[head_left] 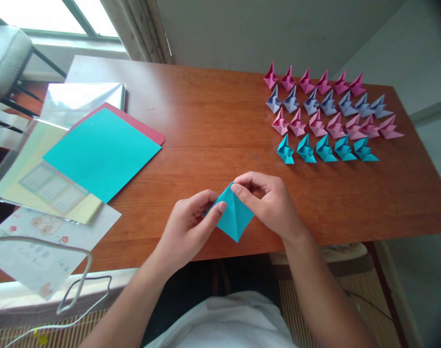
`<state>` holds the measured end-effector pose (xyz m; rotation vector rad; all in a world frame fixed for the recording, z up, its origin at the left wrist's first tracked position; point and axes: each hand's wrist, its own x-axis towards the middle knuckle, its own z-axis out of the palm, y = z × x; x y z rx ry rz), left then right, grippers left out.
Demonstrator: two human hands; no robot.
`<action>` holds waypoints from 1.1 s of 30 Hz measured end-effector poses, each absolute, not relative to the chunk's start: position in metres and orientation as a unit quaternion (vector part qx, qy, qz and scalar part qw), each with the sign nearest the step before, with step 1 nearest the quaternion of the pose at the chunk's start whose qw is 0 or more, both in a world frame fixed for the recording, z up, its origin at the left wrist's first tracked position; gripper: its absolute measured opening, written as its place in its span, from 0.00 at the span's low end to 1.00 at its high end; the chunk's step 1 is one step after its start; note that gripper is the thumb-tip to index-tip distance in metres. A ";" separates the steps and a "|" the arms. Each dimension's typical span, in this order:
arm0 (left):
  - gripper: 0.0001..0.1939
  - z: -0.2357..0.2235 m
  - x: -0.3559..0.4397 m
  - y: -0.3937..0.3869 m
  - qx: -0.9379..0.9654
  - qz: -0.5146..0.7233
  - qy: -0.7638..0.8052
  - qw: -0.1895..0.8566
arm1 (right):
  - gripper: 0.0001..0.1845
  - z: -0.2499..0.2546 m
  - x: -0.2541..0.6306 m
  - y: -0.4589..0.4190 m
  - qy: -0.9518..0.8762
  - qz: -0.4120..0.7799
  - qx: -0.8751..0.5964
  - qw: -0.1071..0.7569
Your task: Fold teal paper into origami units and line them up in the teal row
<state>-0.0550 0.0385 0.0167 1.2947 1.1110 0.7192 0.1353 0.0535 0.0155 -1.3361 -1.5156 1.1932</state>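
Note:
A small turquoise piece of folded origami paper, kite-shaped with a crease down its middle, is held near the table's front edge. My left hand grips its left side, thumb on top and fingers underneath. At the upper corner, my right hand pinches the paper between thumb and forefinger. Both hands are closed on this one piece. Its underside is hidden.
Rows of folded paper figures, including a turquoise one and a lilac one, stand at the right back. Turquoise sheets, a yellow paper pack and a printed white sheet lie left. A white cable hangs at the front left.

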 end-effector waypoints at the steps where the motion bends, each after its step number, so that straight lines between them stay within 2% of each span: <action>1: 0.13 0.016 -0.054 0.039 0.556 0.311 0.478 0.605 | 0.07 0.017 0.135 0.053 -0.610 0.451 -0.523 0.388; 8: 0.13 0.011 -0.050 0.043 0.543 0.313 0.467 0.624 | 0.05 0.024 0.136 0.050 -0.690 0.389 -0.484 0.371; 16: 0.12 0.015 -0.051 0.044 0.540 0.305 0.460 0.636 | 0.06 0.023 0.141 0.050 -0.683 0.417 -0.479 0.360; 22: 0.14 0.020 -0.052 0.044 0.569 0.306 0.472 0.601 | 0.07 0.025 0.143 0.049 -0.679 0.423 -0.489 0.349; 26: 0.11 0.014 -0.047 0.040 0.546 0.339 0.490 0.589 | 0.07 0.024 0.143 0.048 -0.693 0.396 -0.494 0.346; 33: 0.07 0.012 -0.046 0.039 0.512 0.342 0.459 0.641 | 0.06 0.024 0.142 0.046 -0.714 0.348 -0.471 0.384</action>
